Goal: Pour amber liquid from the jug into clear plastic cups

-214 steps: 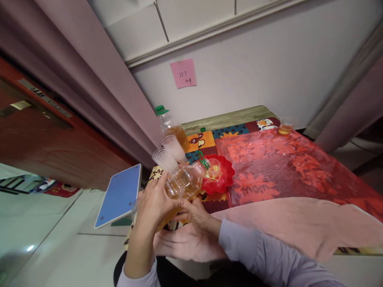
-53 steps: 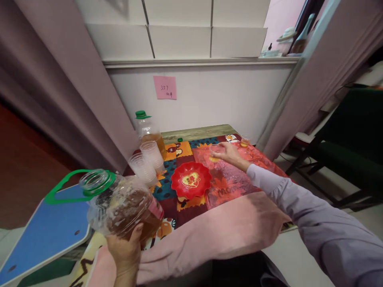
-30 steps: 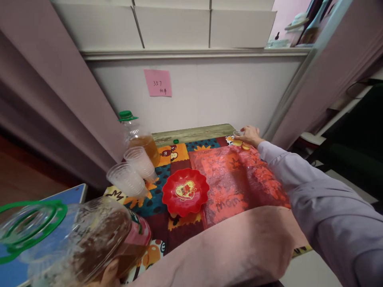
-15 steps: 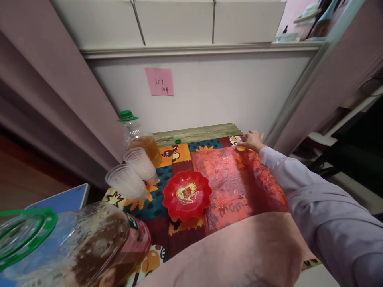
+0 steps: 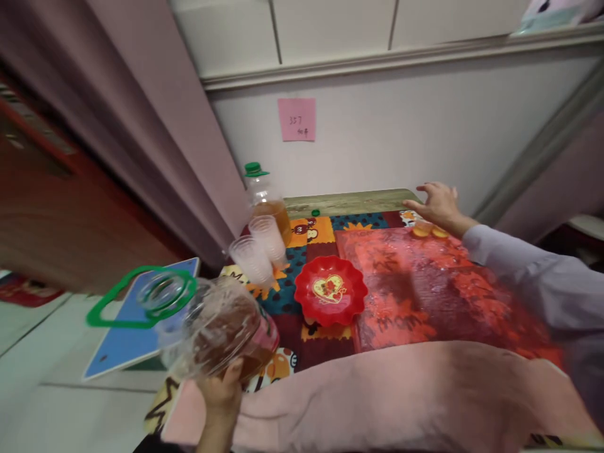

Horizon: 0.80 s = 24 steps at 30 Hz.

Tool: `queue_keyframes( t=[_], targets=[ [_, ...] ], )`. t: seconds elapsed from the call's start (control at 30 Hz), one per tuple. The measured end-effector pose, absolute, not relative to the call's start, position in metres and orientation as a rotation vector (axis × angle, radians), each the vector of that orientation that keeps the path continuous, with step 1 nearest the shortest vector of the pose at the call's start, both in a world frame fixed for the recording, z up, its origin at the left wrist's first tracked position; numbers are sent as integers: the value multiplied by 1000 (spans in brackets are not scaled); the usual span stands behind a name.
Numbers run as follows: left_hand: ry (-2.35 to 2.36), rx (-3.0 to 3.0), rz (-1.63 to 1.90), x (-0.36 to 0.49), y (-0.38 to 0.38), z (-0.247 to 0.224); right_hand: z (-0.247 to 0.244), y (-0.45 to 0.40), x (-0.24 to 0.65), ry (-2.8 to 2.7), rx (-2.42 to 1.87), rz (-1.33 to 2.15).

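My left hand (image 5: 223,387) is wrapped against the near side of a large clear plastic jug (image 5: 221,333) of brown drink, with a green handle ring and an uncapped mouth. The jug leans to the left. My right hand (image 5: 438,204) is open, fingers spread, just above small clear cups (image 5: 429,231) of yellowish liquid on the red mat's far right. A red scalloped dish (image 5: 330,290) with a heart print sits mid-table. Two stacks of clear plastic cups (image 5: 255,261) lean beyond the jug.
A second jug (image 5: 274,217) of amber drink, capped green, stands at the back by the wall. Near it lies a small green cap (image 5: 316,212). A wet red mat (image 5: 396,289) covers the right side; a pink cloth (image 5: 377,390) lies along the front. A blue board (image 5: 141,333) is at left.
My right hand has opened and lifted off the small cups. My left hand, mostly hidden before, now shows on the jug. The view has swung left.
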<state>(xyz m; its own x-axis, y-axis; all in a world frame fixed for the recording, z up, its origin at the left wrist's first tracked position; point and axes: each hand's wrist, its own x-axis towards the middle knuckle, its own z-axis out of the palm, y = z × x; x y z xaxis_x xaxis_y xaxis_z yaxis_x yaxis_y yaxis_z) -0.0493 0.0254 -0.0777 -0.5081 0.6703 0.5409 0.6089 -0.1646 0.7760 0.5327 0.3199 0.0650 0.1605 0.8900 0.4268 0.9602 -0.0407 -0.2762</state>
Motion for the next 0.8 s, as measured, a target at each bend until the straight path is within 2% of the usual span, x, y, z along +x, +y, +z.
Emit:
queue_keyframes(
  t=[0.17, 0.33, 0.53, 0.8],
  targets=[
    [2013, 1528, 1785, -35, 22, -64, 119, 270, 416, -2032, -1379, 37],
    [1896, 1431, 1871, -21, 22, -52, 130, 213, 280, -2283, -906, 209],
    [1709, 1362, 1936, -9, 20, -40, 126, 196, 184, -2532, -889, 180],
    [1671, 1361, 1891, -13, 19, -44, 129, 202, 159, -2736, -992, 25]
  ],
)
